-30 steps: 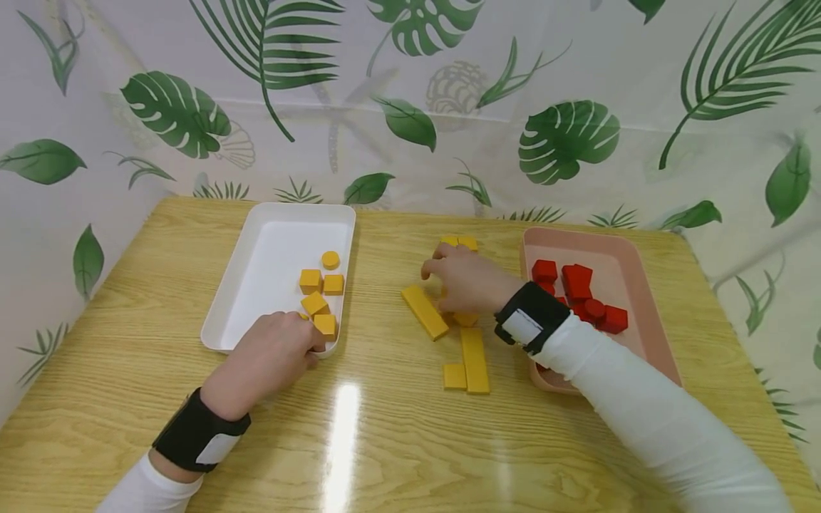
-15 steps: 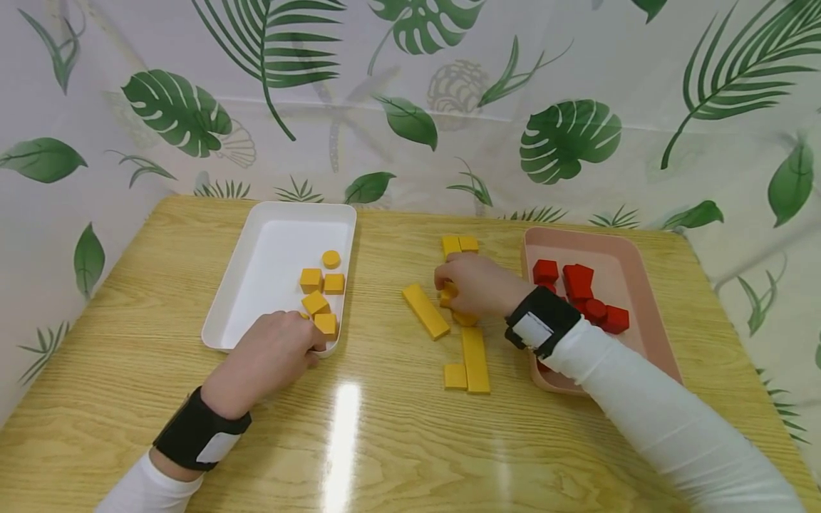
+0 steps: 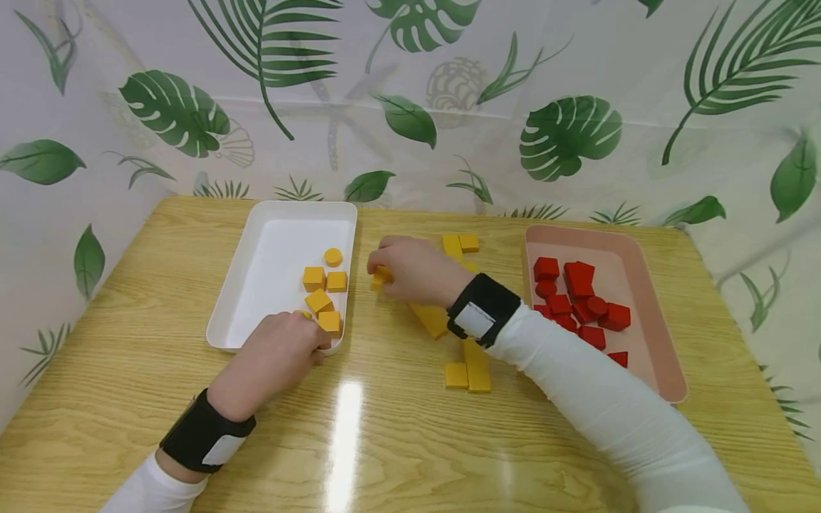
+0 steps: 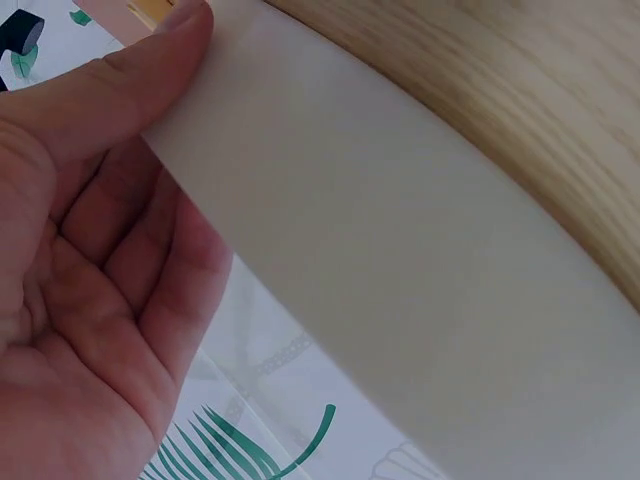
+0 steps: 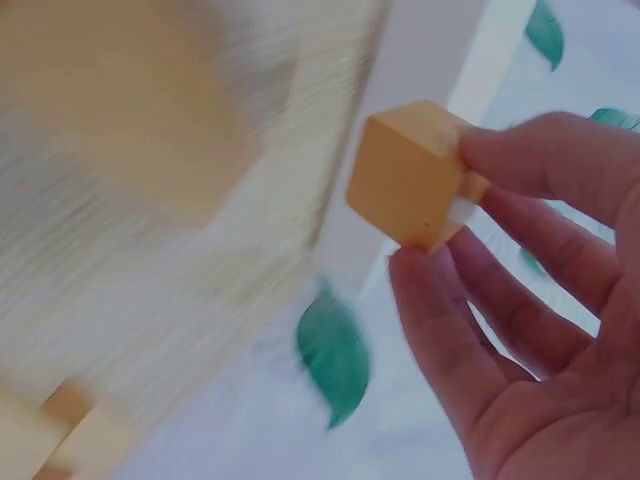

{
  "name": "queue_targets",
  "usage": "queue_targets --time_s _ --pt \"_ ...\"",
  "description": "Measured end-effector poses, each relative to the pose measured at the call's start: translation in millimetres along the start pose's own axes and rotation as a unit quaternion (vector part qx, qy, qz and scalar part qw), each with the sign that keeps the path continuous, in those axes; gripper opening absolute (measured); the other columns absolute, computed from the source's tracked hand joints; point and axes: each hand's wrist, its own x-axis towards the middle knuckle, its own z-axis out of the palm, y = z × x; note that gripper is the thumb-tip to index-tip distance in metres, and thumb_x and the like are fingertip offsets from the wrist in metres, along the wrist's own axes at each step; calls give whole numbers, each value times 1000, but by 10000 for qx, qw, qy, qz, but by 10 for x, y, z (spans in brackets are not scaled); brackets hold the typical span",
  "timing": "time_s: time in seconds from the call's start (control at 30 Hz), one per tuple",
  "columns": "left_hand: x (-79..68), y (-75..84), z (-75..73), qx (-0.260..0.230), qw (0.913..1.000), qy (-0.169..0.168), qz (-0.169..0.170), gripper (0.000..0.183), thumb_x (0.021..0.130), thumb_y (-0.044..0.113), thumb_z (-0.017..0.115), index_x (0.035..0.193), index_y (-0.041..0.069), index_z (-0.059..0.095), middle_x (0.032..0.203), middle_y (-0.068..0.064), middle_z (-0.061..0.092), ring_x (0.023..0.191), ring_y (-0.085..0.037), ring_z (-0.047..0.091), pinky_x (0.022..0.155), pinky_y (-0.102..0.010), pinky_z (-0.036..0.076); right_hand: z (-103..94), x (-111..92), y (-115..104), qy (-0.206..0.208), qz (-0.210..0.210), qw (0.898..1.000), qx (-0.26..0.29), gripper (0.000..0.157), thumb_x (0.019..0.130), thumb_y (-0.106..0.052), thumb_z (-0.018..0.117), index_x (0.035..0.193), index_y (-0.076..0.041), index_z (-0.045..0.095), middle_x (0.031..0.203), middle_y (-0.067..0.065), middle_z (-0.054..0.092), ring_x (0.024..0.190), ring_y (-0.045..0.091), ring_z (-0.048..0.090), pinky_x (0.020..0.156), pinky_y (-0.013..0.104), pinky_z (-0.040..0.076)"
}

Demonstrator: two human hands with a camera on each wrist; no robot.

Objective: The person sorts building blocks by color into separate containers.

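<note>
My left hand [image 3: 272, 360] grips the near right corner of the white tray [image 3: 263, 256]. In the left wrist view its thumb lies against the outside of the tray wall [image 4: 380, 220]. Several yellow cubes [image 3: 313, 278] and a yellow disc [image 3: 333, 257] lie along the tray's right side. Between the tray and the other yellow pieces, my right hand [image 3: 423, 271] pinches a yellow cube [image 5: 395, 185] between thumb and fingertips, held off the table. The cube is partly covered by the fingers in the head view.
Yellow pieces lie mid-table: a long block [image 3: 477, 374], a square one [image 3: 456, 375], a plank [image 3: 431, 320] partly under the right hand, and more [image 3: 452, 246] at the back. A pink tray [image 3: 616, 260] with several red blocks [image 3: 580, 279] stands at right. A leaf-print cloth [image 3: 410, 164] hangs behind.
My right hand closes its fingers on a yellow cube among the middle pieces, then carries it left toward the white tray. My left hand keeps its hold on the tray.
</note>
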Motion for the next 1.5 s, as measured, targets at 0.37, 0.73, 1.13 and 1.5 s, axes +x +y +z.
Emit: queue_targets --time_s 0.37,0.73,1.13,1.5 --pt "-13 -28 29 226 9989 331 229 21 62 13 77 62 22 58 53 10 39 49 -8 40 44 -26 35 125 586 -603 320 -977 9933 526 26 85 -21 59 109 -14 66 99 -3 57 89 8 50 78 16 37" --pt "-42 -42 35 37 9986 506 137 27 61 4 70 57 23 51 52 11 31 51 -7 36 43 -24 31 404 878 -751 74 -1179 9926 270 25 84 -10 51 100 -17 69 93 -4 55 85 8 50 71 16 36" --pt "-25 -36 48 -123 9987 499 73 30 63 1 69 55 23 50 53 10 30 52 -7 36 44 -23 31 508 896 -743 22 -976 9951 -172 26 84 -14 52 106 -19 66 92 -4 55 83 8 50 70 17 37" --pt "-10 -26 15 -53 9999 108 -98 19 66 13 75 64 26 60 58 11 44 56 -7 44 47 -27 39 59 559 -343 329 -434 9985 55 52 86 -31 56 136 -19 47 128 0 51 113 15 46 91 21 35"
